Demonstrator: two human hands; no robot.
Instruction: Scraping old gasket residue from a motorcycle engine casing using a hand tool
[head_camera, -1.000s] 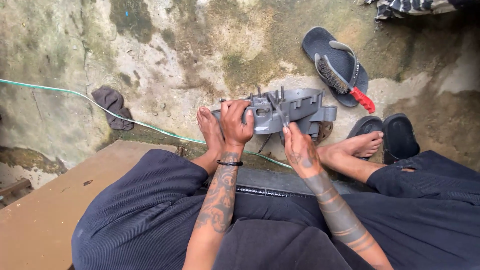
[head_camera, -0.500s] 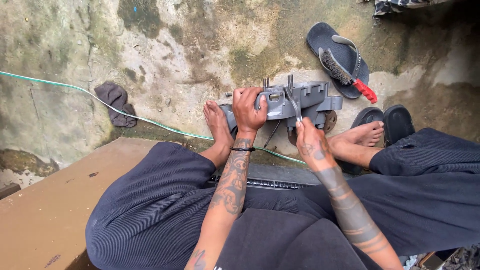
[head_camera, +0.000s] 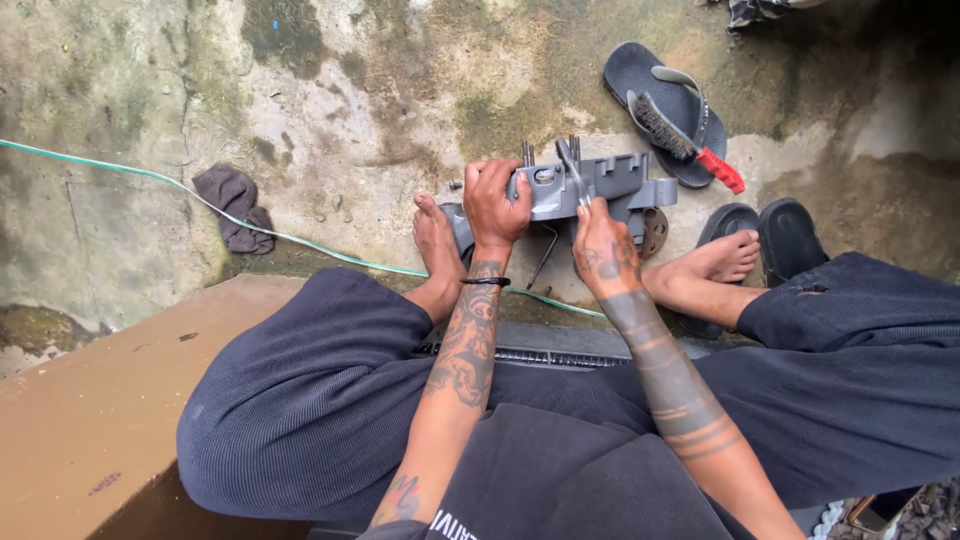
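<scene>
While your left hand (head_camera: 497, 205) clamps grey metal part (head_camera: 600, 185) steady on ground between your feet, right hand (head_camera: 603, 245) fingers pinch thin tool (head_camera: 572, 172), tip at part's top; brush (head_camera: 680, 138) lies on sandal (head_camera: 660, 100) beyond

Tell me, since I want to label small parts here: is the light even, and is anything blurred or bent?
Head view: soft, even daylight, no glare; left hand, right hand and grey metal part look sharp; top right corner by the sandal falls into shade; slight wide-angle bending at the edges.
</scene>
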